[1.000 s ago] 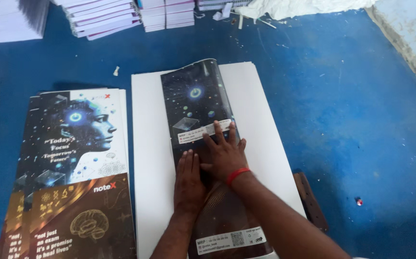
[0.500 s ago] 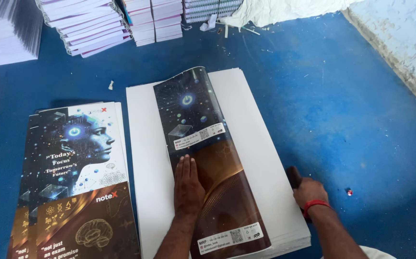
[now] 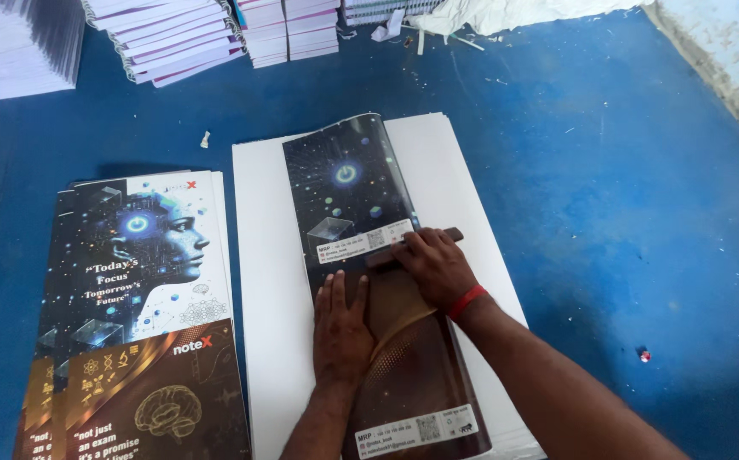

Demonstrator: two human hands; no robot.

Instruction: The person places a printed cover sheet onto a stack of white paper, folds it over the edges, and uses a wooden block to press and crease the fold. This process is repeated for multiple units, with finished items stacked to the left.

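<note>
A: Two hands on folded glossy cover, lying atop white sheet stack. Left hand flat, fingers spread, grasping nothing; likely pinning against slip.
B: Right hand?
A: Clenched on dark brown bar, pressed across fold. Further off: printed covers, notebook stacks, blue floor.

Look to the lower left of the frame: you've got a stack of printed covers lying flat, dark with a bluish profile design and brown lower half. Across the top edge sit piles of white spiral-bound notebooks, fanned and leaning. A crumpled white cloth lies at the upper right. The blue floor is scuffed, with a tiny red speck at right.
</note>
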